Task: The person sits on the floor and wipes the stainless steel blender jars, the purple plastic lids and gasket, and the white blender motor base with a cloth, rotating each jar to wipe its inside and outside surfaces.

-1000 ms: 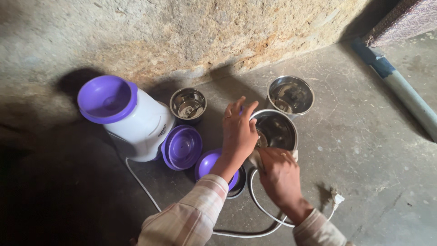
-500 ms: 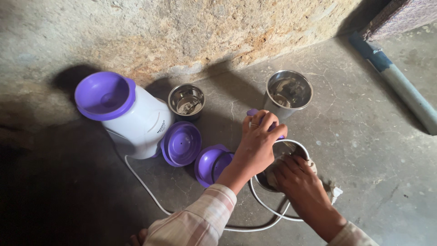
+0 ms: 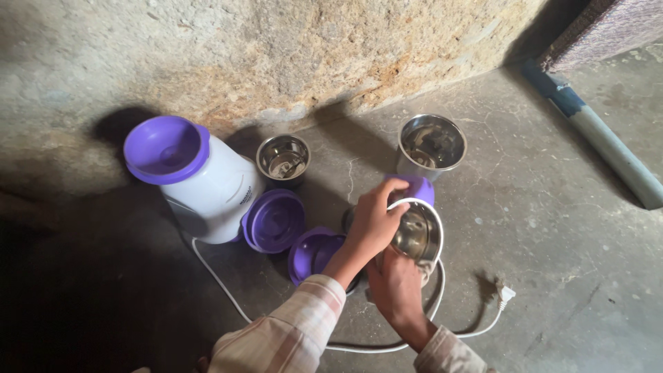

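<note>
Head view: left hand (image 3: pixel 373 224) has its fingers closed on the rim of a steel mixer jar (image 3: pixel 417 233), tilted above the floor (image 3: pixel 552 228). Right hand (image 3: pixel 395 283) cups its underside, apparently gripping. Step looks like handling or wiping the jar; a steady hold is needed next.

Two jars (image 3: pixel 284 157) (image 3: pixel 431 144) stand behind the held jar (image 3: pixel 416 232), base (image 3: pixel 200 181) left.

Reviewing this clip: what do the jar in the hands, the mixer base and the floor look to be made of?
Jar held by the left hand and right hand: likely polished stainless steel, given its mirror-like grey inside. Its handle looks like purple plastic. Mixer base: glossy white plastic with a purple plastic top, smooth and moulded. Floor: matt grey cement, cracked and stained.
</note>
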